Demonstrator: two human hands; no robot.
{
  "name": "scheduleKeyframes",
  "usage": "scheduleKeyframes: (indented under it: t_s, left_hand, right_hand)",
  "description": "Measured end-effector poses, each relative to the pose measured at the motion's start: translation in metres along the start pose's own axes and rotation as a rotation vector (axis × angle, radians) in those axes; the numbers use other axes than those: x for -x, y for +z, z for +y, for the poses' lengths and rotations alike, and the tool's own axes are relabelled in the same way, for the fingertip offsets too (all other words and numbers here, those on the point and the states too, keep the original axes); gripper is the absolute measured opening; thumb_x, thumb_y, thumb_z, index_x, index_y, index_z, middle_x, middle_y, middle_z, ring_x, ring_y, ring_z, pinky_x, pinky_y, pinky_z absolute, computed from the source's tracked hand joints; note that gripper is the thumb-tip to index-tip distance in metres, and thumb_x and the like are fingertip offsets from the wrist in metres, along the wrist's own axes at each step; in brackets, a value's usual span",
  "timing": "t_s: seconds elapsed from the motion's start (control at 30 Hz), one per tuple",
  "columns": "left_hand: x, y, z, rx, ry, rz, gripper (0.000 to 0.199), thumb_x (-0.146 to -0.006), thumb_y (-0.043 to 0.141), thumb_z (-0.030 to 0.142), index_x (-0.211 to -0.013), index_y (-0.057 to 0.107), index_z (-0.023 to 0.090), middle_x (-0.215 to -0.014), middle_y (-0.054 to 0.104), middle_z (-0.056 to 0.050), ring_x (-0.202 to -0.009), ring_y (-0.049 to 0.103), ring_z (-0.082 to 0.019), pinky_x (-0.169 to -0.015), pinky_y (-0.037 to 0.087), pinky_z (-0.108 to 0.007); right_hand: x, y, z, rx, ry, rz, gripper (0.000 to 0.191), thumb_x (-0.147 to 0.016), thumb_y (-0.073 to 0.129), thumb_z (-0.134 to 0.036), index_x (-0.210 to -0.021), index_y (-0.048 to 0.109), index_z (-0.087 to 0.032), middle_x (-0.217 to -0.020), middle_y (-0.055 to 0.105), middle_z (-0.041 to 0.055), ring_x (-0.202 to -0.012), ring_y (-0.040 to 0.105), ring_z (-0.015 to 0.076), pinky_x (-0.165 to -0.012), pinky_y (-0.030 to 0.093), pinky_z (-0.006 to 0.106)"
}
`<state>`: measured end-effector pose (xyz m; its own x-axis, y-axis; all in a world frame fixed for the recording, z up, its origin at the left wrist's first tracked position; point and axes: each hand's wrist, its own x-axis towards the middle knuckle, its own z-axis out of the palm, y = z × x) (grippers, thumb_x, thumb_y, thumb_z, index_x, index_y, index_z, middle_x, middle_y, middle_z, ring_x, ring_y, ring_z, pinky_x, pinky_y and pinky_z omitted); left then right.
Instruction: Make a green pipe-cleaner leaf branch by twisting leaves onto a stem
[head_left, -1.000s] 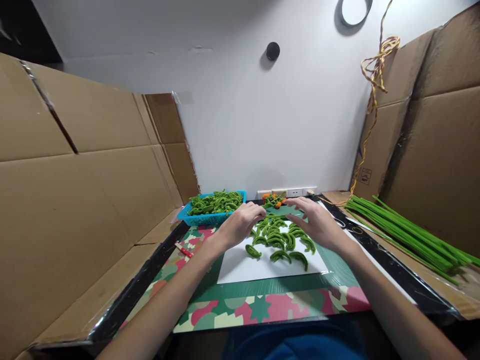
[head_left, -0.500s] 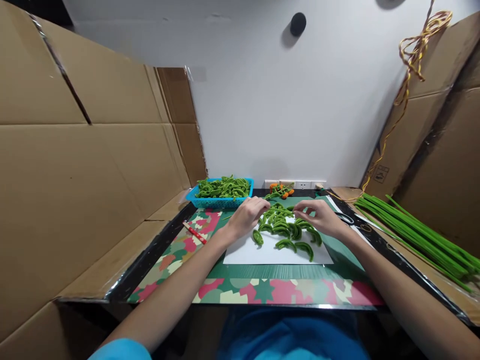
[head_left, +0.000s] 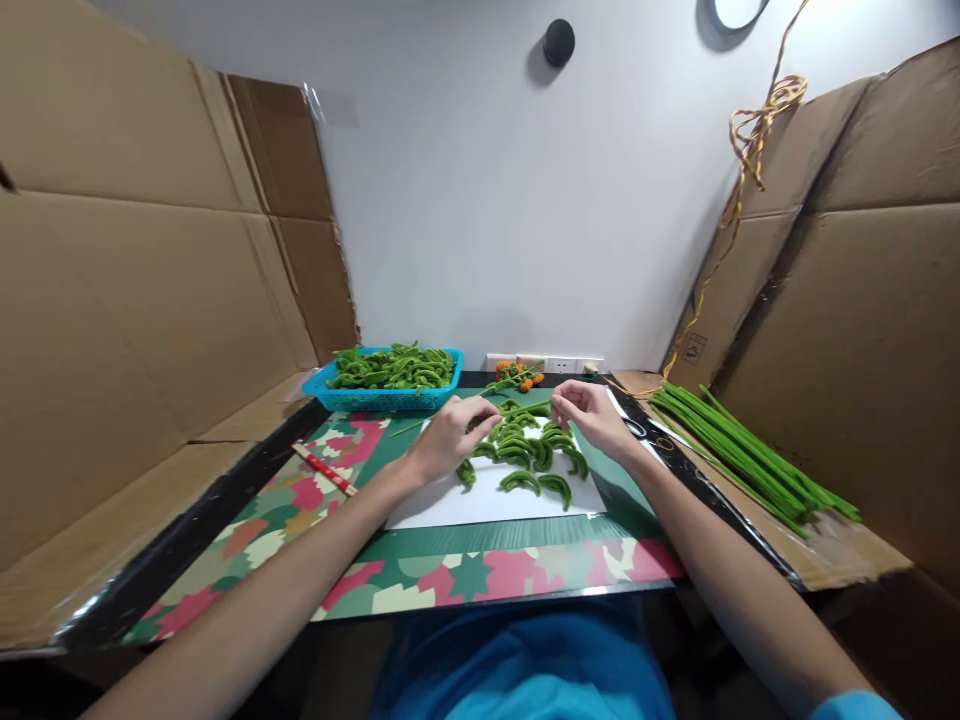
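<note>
A green pipe cleaner (head_left: 529,408) stretches between my two hands above a sheet of white paper. My left hand (head_left: 450,437) pinches its left end. The other end is between the closed fingertips of my right hand (head_left: 589,414). Below them on the white paper (head_left: 442,505) lie many curved, fuzzy green pieces shaped like leaves, such as one piece (head_left: 556,488) near the front. Another green leaf-shaped piece (head_left: 466,473) rests close to my left wrist.
A blue basket (head_left: 382,399) heaped with green pieces stands at the back left. Orange flower clusters (head_left: 521,376) lie behind the paper. A red-banded stick (head_left: 325,469) is at left. Long green stems (head_left: 739,460) lie at right, near scissors (head_left: 634,428). Cardboard walls (head_left: 142,300) flank the table.
The view has swung right, so everything appears farther left. My hands remain over the paper, and the green pipe cleaner between them shows more clearly.
</note>
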<state>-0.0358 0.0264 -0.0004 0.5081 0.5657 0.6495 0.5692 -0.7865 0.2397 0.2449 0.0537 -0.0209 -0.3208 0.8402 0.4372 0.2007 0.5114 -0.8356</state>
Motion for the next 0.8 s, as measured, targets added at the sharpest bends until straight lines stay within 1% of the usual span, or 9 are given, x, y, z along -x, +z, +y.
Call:
scheduleKeyframes:
  t_s: [0.03, 0.1, 0.17, 0.3, 0.4, 0.53, 0.67, 0.8]
  left_hand:
    - [-0.001, 0.0, 0.0, 0.007, 0.002, 0.019, 0.024, -0.11, 0.056, 0.031, -0.096, 0.073, 0.02, -0.089, 0.079, -0.003, -0.074, 0.069, -0.019, -0.083, 0.044, -0.036]
    - [-0.002, 0.002, 0.001, 0.012, 0.005, 0.047, 0.024, -0.109, 0.058, 0.031, -0.094, 0.074, 0.02, -0.086, 0.078, -0.002, -0.068, 0.065, -0.017, -0.083, 0.043, -0.037]
    - [-0.002, 0.005, 0.002, 0.008, 0.004, 0.063, 0.023, -0.108, 0.061, 0.03, -0.093, 0.075, 0.02, -0.085, 0.078, -0.002, -0.067, 0.064, -0.017, -0.083, 0.043, -0.037]
    - [0.001, 0.011, 0.007, -0.005, -0.009, 0.069, 0.019, -0.105, 0.064, 0.028, -0.094, 0.079, 0.021, -0.089, 0.081, -0.004, -0.074, 0.069, -0.019, -0.082, 0.043, -0.037]
    - [0.004, 0.014, 0.009, -0.006, -0.029, 0.074, 0.02, -0.104, 0.064, 0.027, -0.094, 0.079, 0.02, -0.09, 0.083, -0.004, -0.074, 0.07, -0.019, -0.082, 0.044, -0.038]
    - [0.006, 0.017, 0.006, 0.017, -0.078, 0.096, 0.022, -0.104, 0.064, 0.032, -0.094, 0.079, 0.021, -0.091, 0.084, -0.004, -0.074, 0.07, -0.02, -0.083, 0.047, -0.038]
    - [0.006, 0.019, 0.003, 0.067, -0.145, 0.134, 0.028, -0.106, 0.061, 0.04, -0.096, 0.079, 0.021, -0.093, 0.084, -0.005, -0.08, 0.071, -0.022, -0.081, 0.05, -0.036]
    - [0.005, 0.02, 0.006, 0.109, -0.19, 0.137, 0.032, -0.107, 0.061, 0.045, -0.094, 0.079, 0.022, -0.08, 0.081, -0.003, -0.073, 0.069, -0.021, -0.076, 0.052, -0.034]
  right_hand:
    - [-0.001, -0.001, 0.003, 0.025, 0.027, 0.008, 0.032, -0.107, 0.068, -0.043, -0.125, 0.07, -0.017, -0.116, 0.074, 0.0069, -0.093, 0.074, 0.0194, -0.081, 0.065, 0.038]
    - [-0.003, -0.001, 0.008, 0.074, 0.073, 0.02, 0.035, -0.106, 0.071, -0.04, -0.134, 0.068, -0.018, -0.132, 0.071, 0.0098, -0.108, 0.074, 0.0239, -0.092, 0.065, 0.044]
    - [-0.004, 0.001, 0.01, 0.119, 0.102, 0.029, 0.037, -0.106, 0.071, -0.039, -0.137, 0.067, -0.019, -0.137, 0.069, 0.0106, -0.114, 0.072, 0.026, -0.096, 0.064, 0.047]
    - [-0.004, 0.005, 0.011, 0.18, 0.119, 0.071, 0.036, -0.106, 0.071, -0.039, -0.137, 0.067, -0.02, -0.139, 0.069, 0.0107, -0.116, 0.072, 0.0263, -0.098, 0.063, 0.048]
    - [-0.004, 0.007, 0.011, 0.163, 0.119, 0.113, 0.036, -0.106, 0.07, -0.039, -0.136, 0.067, -0.02, -0.139, 0.068, 0.0108, -0.116, 0.072, 0.0261, -0.098, 0.063, 0.048]
    - [-0.004, 0.007, 0.013, 0.046, 0.126, 0.136, 0.036, -0.106, 0.071, -0.039, -0.136, 0.067, -0.02, -0.137, 0.069, 0.0106, -0.114, 0.072, 0.026, -0.097, 0.063, 0.047]
    - [-0.003, 0.006, 0.015, -0.114, 0.149, 0.11, 0.037, -0.106, 0.071, -0.04, -0.137, 0.067, -0.019, -0.136, 0.07, 0.0106, -0.113, 0.073, 0.0255, -0.095, 0.064, 0.047]
    - [-0.001, 0.007, 0.016, -0.224, 0.168, 0.072, 0.037, -0.106, 0.071, -0.04, -0.136, 0.067, -0.019, -0.135, 0.07, 0.0106, -0.112, 0.073, 0.0254, -0.095, 0.064, 0.047]
